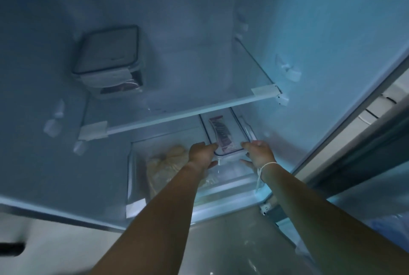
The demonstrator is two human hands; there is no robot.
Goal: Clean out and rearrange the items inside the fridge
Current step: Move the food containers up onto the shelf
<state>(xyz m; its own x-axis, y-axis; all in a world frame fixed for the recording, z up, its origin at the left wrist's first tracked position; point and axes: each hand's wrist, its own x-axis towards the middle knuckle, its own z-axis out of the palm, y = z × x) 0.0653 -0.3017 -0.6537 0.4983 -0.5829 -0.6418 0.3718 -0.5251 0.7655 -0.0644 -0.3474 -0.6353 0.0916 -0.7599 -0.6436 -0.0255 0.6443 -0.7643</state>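
I look down into an open fridge. My left hand (201,153) and my right hand (257,154) grip the near end of a long clear plastic container (238,127) from both sides, under the glass shelf (188,89). Inside the container lies a red and white packet (221,133). The container sits over the clear bottom drawer (132,168). A beige bag (168,164) lies in that drawer, left of my left hand. A white string is tied around my right wrist.
A square lidded container (108,58) with dark contents stands at the back left of the glass shelf. The fridge door (363,142) stands open on the right. A plastic bag (389,226) lies on the floor at lower right.
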